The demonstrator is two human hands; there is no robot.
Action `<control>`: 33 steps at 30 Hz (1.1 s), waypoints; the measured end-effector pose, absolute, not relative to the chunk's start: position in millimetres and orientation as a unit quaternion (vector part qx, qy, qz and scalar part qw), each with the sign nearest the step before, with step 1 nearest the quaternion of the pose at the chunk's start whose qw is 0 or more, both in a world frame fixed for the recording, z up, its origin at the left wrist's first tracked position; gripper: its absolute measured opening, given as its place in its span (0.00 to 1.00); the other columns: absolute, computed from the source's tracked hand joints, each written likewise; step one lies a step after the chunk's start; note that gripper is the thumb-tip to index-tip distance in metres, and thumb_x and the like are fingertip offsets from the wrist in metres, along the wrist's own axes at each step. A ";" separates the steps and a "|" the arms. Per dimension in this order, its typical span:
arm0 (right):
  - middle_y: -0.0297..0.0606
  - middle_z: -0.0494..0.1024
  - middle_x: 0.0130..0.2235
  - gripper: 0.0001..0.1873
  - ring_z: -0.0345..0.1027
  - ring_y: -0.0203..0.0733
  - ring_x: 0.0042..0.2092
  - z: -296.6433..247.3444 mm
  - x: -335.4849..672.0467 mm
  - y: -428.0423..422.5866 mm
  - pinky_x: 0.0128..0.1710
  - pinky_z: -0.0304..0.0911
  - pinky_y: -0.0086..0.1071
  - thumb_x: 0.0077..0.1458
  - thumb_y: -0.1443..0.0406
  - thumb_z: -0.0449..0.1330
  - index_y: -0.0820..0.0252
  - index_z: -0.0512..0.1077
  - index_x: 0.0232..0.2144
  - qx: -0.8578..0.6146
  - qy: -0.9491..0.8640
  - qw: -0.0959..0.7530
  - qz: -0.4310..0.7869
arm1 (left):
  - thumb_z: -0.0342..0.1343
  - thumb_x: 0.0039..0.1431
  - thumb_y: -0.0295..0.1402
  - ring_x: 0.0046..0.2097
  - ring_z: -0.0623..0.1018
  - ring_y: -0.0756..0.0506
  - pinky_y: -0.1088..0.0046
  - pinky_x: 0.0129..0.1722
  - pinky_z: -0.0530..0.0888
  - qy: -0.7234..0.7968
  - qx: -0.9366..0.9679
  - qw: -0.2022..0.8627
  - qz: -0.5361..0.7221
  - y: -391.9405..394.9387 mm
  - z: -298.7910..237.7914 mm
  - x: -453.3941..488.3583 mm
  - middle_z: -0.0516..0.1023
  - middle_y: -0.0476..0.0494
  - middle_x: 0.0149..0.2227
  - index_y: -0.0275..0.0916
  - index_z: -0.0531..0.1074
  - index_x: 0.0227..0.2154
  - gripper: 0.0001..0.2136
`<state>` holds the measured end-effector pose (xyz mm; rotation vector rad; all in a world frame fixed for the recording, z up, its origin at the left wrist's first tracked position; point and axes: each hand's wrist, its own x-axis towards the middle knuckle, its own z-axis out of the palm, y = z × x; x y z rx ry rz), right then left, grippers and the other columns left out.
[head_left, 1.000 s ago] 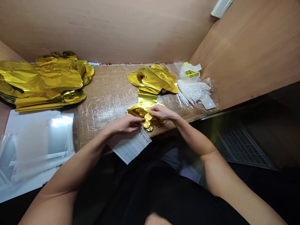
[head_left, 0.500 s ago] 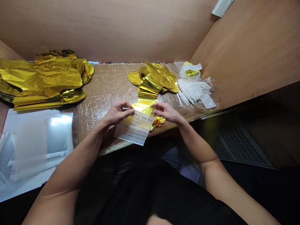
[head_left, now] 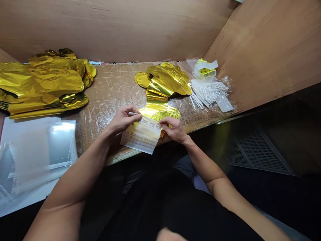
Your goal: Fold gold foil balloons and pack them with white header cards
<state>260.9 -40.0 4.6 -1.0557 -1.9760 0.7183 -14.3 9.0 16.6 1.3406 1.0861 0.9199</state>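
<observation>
My left hand (head_left: 122, 119) pinches the top left corner of a clear printed bag (head_left: 140, 135) at the table's front edge, with a thin white stick between its fingers. My right hand (head_left: 173, 129) grips the bag's top right corner, fingers curled. A folded gold foil balloon (head_left: 159, 112) lies just behind the bag, and part of it shows through the plastic. Whether the balloon is partly inside the bag is unclear.
A heap of gold foil balloons (head_left: 45, 80) lies at the back left, and a smaller gold pile (head_left: 167, 80) at the back centre. White sticks (head_left: 207, 93) in plastic lie at the right, by a yellow tape roll (head_left: 204, 70). Clear bags (head_left: 35, 157) are stacked at left. Wooden walls enclose the table (head_left: 110, 93).
My left hand lifted the bag from the table's edge and brought it up in front of the folded balloon. My right hand left the balloon and took hold of the bag's other corner.
</observation>
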 end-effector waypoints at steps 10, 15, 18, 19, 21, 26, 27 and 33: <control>0.34 0.78 0.31 0.06 0.69 0.38 0.33 20.5 261.3 -8.8 0.36 0.63 0.32 0.62 0.64 0.64 0.60 0.76 0.33 -0.464 -0.733 0.283 0.408 | 0.66 0.57 0.45 0.39 0.82 0.44 0.74 0.39 0.74 0.345 0.773 0.478 0.235 19.0 1.7 -22.8 0.83 0.44 0.32 0.39 0.79 0.28 0.13; 0.38 0.81 0.31 0.09 0.72 0.41 0.34 16.8 235.3 -3.2 0.38 0.59 0.34 0.64 0.67 0.64 0.59 0.78 0.30 -0.480 -0.825 0.090 0.284 | 0.65 0.56 0.42 0.31 0.78 0.47 0.76 0.33 0.70 0.325 0.809 0.461 0.168 19.3 0.9 -20.6 0.80 0.48 0.27 0.40 0.80 0.28 0.10; 0.42 0.82 0.32 0.08 0.73 0.48 0.35 17.0 240.3 -2.9 0.39 0.59 0.37 0.62 0.63 0.70 0.57 0.77 0.31 -0.524 -0.834 0.039 0.169 | 0.64 0.57 0.43 0.38 0.82 0.43 0.75 0.36 0.72 0.326 0.815 0.454 0.155 21.1 -0.3 -22.7 0.84 0.44 0.33 0.41 0.81 0.30 0.10; 0.43 0.81 0.31 0.09 0.73 0.49 0.35 17.8 245.1 -2.2 0.40 0.59 0.37 0.62 0.62 0.71 0.57 0.77 0.32 -0.543 -0.827 0.040 0.141 | 0.63 0.58 0.43 0.41 0.83 0.41 0.75 0.36 0.72 0.327 0.815 0.454 0.152 21.6 -1.3 -23.6 0.85 0.43 0.35 0.42 0.81 0.30 0.10; 0.42 0.81 0.32 0.09 0.72 0.48 0.36 18.9 254.5 -1.2 0.41 0.58 0.38 0.64 0.60 0.69 0.57 0.76 0.34 -0.554 -0.822 0.064 0.113 | 0.63 0.58 0.44 0.47 0.85 0.39 0.75 0.38 0.73 0.325 0.811 0.462 0.152 22.0 -4.0 -24.6 0.85 0.42 0.36 0.43 0.80 0.30 0.10; 0.42 0.79 0.43 0.10 0.69 0.47 0.46 6.0 254.2 -9.9 0.46 0.57 0.36 0.67 0.57 0.67 0.58 0.76 0.40 -0.460 -0.868 0.093 0.162 | 0.65 0.58 0.45 0.46 0.85 0.39 0.76 0.34 0.72 0.324 0.798 0.482 0.162 21.7 -8.0 -25.5 0.82 0.44 0.30 0.42 0.79 0.28 0.12; 0.42 0.79 0.44 0.09 0.69 0.46 0.47 2.2 251.2 -12.0 0.46 0.56 0.36 0.68 0.59 0.66 0.59 0.76 0.39 -0.460 -0.868 0.089 0.165 | 0.66 0.57 0.46 0.42 0.85 0.40 0.77 0.33 0.72 0.323 0.796 0.485 0.164 21.9 -6.8 -26.3 0.82 0.45 0.29 0.41 0.79 0.28 0.13; 0.33 0.77 0.32 0.13 0.68 0.38 0.34 29.0 275.7 37.8 0.36 0.59 0.32 0.69 0.60 0.62 0.60 0.75 0.32 -0.454 -0.834 0.088 0.302 | 0.73 0.50 0.52 0.39 0.84 0.41 0.69 0.39 0.79 0.390 0.664 0.543 0.334 21.9 12.4 -35.1 0.85 0.39 0.36 0.37 0.78 0.29 0.21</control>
